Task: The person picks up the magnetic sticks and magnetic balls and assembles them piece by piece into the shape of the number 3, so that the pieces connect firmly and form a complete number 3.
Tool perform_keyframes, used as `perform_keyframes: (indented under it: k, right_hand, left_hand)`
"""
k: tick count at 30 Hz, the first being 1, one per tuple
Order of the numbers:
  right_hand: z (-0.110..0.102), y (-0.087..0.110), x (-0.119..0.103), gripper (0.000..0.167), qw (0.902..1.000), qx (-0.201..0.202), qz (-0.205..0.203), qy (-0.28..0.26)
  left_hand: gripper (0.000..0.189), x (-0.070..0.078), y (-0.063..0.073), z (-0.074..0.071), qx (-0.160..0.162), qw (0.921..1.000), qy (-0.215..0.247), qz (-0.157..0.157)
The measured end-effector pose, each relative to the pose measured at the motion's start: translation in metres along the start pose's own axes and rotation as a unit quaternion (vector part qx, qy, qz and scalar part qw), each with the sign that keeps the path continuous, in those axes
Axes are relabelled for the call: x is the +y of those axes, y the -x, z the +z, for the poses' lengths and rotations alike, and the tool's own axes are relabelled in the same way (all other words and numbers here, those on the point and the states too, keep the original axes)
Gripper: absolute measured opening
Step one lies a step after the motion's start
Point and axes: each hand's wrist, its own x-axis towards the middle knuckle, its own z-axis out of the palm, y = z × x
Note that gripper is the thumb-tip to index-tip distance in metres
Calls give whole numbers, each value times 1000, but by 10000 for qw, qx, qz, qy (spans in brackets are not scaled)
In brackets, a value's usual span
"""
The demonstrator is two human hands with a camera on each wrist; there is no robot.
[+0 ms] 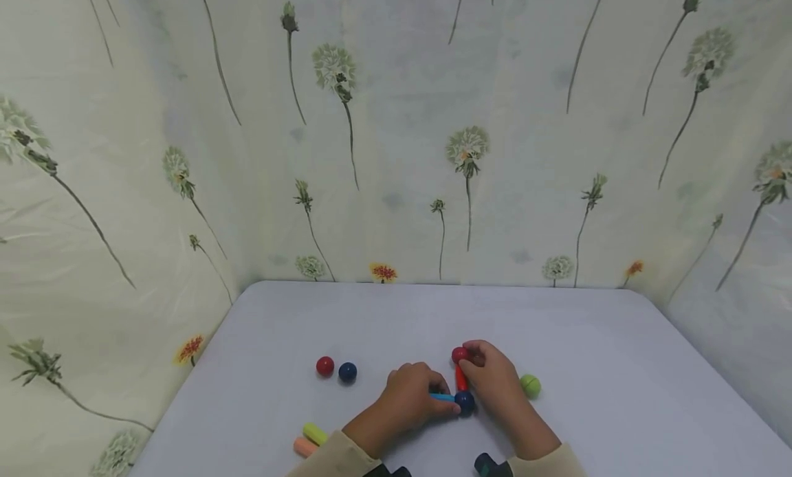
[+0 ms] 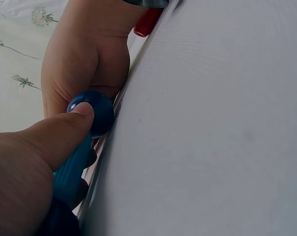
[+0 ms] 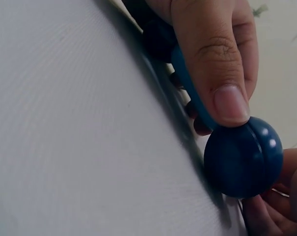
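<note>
My left hand grips a light blue stick, its thumb pressing a dark blue ball at the stick's end. A second dark ball shows at the stick's other end in the left wrist view. From the dark blue ball a red stick runs away towards a red ball. That red ball is pinched by my right hand, whose fingers partly cover it. In the right wrist view the dark blue ball appears large, between both hands.
To the left lie a loose red ball and a dark blue ball. Yellow-green and orange sticks lie by my left sleeve. A green ball sits right of my right hand. Floral cloth hangs behind the white table.
</note>
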Motion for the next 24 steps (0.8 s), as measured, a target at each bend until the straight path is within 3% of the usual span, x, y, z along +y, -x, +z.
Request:
perform_keyframes:
  k: [6, 24]
  right_hand:
    - [0, 2, -2, 37, 9993, 86, -185, 311]
    - [-4, 0, 7, 38, 9987, -97, -301, 399]
  left_hand:
    - [26, -1, 1, 1, 36, 9999, -58, 80]
    - [27, 0, 1, 1, -5, 9998, -169, 50]
